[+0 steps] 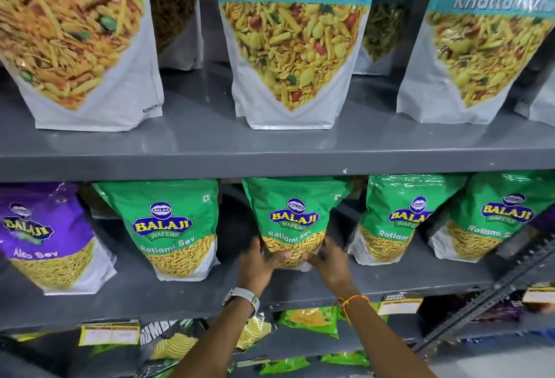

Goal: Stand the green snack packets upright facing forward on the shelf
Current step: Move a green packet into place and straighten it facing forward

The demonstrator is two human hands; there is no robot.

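While the grey shelf fills most of my view, I log the big Khatta Mitha pouches on the tier above, standing in a row. Below them, four green Ratlami Sev packets face forward; a purple Aloo Sev packet sits at far left. The middle green packet is the one in hand: upright, near the shelf's front, its top just under the upper tier's lip. My left hand and right hand cup its bottom corners, fingers curled narrow against the base. Risk, as I judge it: the packet is soft and top-heavy, so letting go before the base sits flat could tip it forward off the edge, or sideways into the left neighbour.
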